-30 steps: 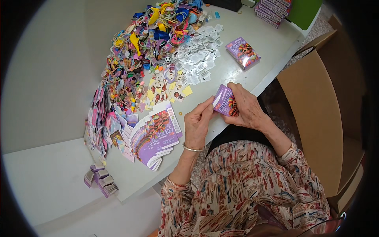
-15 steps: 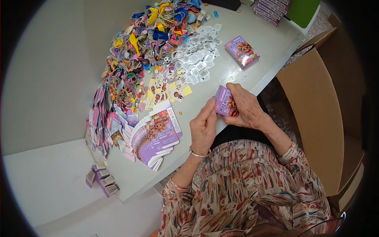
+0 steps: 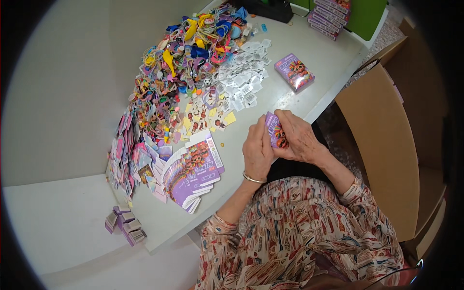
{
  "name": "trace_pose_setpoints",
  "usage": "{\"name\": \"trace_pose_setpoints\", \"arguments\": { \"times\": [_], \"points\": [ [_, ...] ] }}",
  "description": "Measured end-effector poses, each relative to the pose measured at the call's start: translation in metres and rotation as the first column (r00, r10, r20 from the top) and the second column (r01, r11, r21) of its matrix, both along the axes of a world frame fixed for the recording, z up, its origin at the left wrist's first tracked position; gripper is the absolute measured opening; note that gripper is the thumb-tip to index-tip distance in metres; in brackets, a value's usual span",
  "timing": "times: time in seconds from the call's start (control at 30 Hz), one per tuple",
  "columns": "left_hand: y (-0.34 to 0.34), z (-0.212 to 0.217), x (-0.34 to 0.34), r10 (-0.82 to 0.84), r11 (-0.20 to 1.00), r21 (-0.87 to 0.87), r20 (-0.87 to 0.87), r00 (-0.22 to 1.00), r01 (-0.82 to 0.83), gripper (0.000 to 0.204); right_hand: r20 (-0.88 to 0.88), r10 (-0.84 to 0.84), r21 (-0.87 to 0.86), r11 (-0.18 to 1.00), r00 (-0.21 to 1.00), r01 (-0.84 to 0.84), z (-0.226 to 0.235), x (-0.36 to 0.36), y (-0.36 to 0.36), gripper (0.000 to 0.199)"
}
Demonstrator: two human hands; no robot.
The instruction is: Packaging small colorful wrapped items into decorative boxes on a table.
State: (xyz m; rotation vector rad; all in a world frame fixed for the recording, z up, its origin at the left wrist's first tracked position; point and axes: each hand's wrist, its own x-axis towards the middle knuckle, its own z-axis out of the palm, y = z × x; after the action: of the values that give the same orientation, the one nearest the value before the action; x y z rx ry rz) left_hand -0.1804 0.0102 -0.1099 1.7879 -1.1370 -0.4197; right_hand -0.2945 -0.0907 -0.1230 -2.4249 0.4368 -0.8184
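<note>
Purple box, one, is held by fingers of left hand and right hand; one glossy box lies beyond.

Just right of the frame's centre, the left grip and the right grip face each other, close together, both curled inward. The left forearm rises from the lower middle, leaning right; the right forearm slants up and leftward from the lower right.

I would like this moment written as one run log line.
left hand: holding purple box | right hand: holding it too | on table: fanned flat cartons, second purple box, trinket pile
</note>
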Motion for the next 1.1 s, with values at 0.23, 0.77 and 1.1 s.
{"name": "trace_pose_setpoints", "arguments": {
  "times": [0.23,0.77,1.1],
  "points": [
    [-0.002,-0.026,0.002,0.100,0.994,-0.060,0.091,0.991,-0.095,0.030,-0.047,-0.017,-0.069,0.998,0.999,0.014,-0.001,0.001,0.000,0.073],
    [0.007,0.001,0.021,0.074,0.965,-0.212,-0.344,0.936,-0.155,0.042,0.014,-0.214,0.017,0.977,0.977,0.214,0.045,0.004,-0.034,0.080],
    [0.081,0.017,0.026,0.050,0.999,-0.025,0.378,0.924,-0.043,0.043,-0.214,-0.442,-0.391,0.856,0.871,0.338,0.002,0.028,-0.124,0.068]
  ]
}}
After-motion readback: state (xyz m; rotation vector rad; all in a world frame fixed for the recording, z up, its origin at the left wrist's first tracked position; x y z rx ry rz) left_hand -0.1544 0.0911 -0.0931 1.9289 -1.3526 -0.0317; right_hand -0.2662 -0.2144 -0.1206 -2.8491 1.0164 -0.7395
